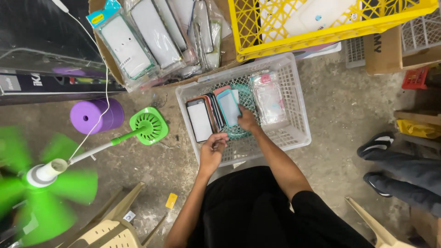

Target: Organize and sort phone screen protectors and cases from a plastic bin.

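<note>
A white plastic basket [294, 133] sits on the concrete floor in front of me. A row of phone cases [209, 115] in several colours stands on edge in its left half, and clear plastic packets [268, 97] lie in its right half. My right hand [248, 121] reaches into the basket and grips a light blue phone case [228, 106] at the end of the row. My left hand [212, 149] hovers at the basket's near rim, below the row, fingers curled; whether anything is in them I cannot tell.
A yellow crate [257, 41] and a cardboard box of packaged cases [151, 36] stand behind the basket. A spinning green fan [46, 174] with its round base [148, 125] and a purple cylinder [94, 115] are at left. Another person's shoes [379, 142] are at right. Plastic chairs [110, 225] flank me.
</note>
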